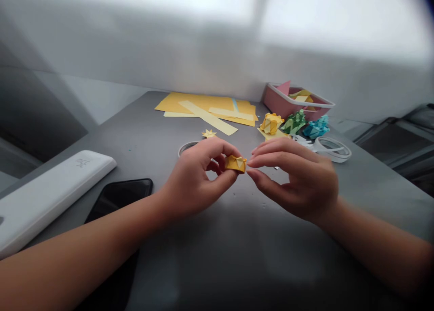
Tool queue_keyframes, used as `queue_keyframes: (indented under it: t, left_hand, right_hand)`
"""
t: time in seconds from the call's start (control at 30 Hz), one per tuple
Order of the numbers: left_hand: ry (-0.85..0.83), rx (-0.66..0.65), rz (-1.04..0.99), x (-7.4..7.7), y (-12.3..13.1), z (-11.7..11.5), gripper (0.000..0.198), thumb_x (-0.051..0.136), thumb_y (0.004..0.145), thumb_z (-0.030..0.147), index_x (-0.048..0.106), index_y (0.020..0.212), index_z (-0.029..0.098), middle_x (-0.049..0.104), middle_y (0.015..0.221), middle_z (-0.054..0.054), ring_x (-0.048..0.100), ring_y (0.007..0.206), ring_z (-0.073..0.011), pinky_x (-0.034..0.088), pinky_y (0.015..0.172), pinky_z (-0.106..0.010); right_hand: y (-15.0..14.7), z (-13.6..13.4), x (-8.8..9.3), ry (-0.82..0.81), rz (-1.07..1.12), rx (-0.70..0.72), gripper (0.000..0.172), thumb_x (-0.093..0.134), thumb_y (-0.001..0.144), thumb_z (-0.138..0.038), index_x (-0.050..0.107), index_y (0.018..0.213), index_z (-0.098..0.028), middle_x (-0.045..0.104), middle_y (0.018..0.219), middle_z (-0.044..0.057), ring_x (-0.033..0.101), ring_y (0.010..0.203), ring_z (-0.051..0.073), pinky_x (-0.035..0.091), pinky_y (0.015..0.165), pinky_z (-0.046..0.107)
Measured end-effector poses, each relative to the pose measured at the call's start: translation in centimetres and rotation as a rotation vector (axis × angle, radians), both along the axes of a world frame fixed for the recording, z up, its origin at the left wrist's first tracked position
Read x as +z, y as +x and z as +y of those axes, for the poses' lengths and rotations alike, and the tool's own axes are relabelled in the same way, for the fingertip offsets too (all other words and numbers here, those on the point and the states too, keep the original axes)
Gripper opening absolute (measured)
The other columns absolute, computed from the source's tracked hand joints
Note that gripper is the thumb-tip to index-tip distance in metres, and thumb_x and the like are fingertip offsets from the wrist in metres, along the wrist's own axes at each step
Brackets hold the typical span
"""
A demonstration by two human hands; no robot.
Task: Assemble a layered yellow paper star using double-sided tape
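Observation:
Between the thumb and fingers of my left hand [200, 175] is a small folded yellow paper piece [235, 163], deep yellow with a paler fold on its side. My right hand [294, 177] is just to the right of it. Its thumb and fingertips are apart, close to the paper's right end, and I see nothing between them. Behind my left hand lies a small pale-yellow paper star [209, 133]. A ring-shaped roll [186, 147] is partly hidden by that hand.
Yellow paper sheets [200, 104] and a pale strip [210, 119] lie at the back. A pink basket [285, 100] stands behind yellow [271, 123], green [294, 122] and blue [317, 127] folded papers. White tape [334, 149] is at right; a phone [120, 195] and a white case [57, 195] at left.

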State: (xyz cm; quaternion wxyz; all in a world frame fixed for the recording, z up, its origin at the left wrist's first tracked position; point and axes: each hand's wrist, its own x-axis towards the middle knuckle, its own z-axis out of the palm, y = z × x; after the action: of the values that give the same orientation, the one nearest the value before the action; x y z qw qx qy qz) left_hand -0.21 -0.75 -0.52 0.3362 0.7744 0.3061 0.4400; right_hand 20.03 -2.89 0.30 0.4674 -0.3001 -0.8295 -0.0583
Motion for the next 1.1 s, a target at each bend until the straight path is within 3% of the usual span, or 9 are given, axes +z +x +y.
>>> queue_keyframes:
  t: [0.23,0.4,0.67,1.1]
  left_hand:
    - [0.152,0.024,0.016,0.02,0.07,-0.15,0.013,0.063,0.078,0.010,0.064,0.089,0.018,0.062,0.085,-0.003,0.061,0.077,-0.0166,0.057,0.067,-0.034]
    - [0.182,0.046,0.019,-0.19,0.16,-0.13,0.015,0.062,0.076,0.008,0.062,0.086,0.020,0.061,0.085,-0.003,0.060,0.077,-0.0161,0.056,0.066,-0.033]
    - [0.155,0.091,0.147,-0.14,0.24,-0.11,0.011,0.062,0.076,0.011,0.059,0.081,0.020,0.059,0.078,0.000,0.058,0.071,-0.0131,0.053,0.065,-0.028]
    - [0.060,0.042,0.171,0.04,0.31,-0.04,0.008,0.060,0.078,0.013,0.062,0.085,0.017,0.062,0.080,-0.001,0.061,0.074,-0.0138,0.054,0.067,-0.028]
  right_hand:
    - [-0.59,-0.67,-0.12,-0.223,0.081,-0.029,0.008,0.068,0.084,-0.014,0.068,0.083,-0.022,0.072,0.084,0.004,0.069,0.078,0.016,0.057,0.071,0.031]
    - [-0.90,-0.79,-0.14,-0.273,0.097,-0.058,0.009,0.068,0.081,-0.013,0.067,0.082,-0.022,0.071,0.084,0.003,0.069,0.076,0.016,0.056,0.070,0.029]
    - [-1.02,-0.51,-0.88,-0.108,0.001,-0.139,0.014,0.067,0.076,-0.009,0.067,0.081,-0.023,0.071,0.082,0.002,0.068,0.071,0.015,0.057,0.066,0.027]
    - [-0.33,-0.06,-0.76,0.161,-0.168,-0.187,0.011,0.067,0.077,-0.010,0.066,0.080,-0.021,0.072,0.080,0.006,0.068,0.071,0.018,0.058,0.067,0.031]
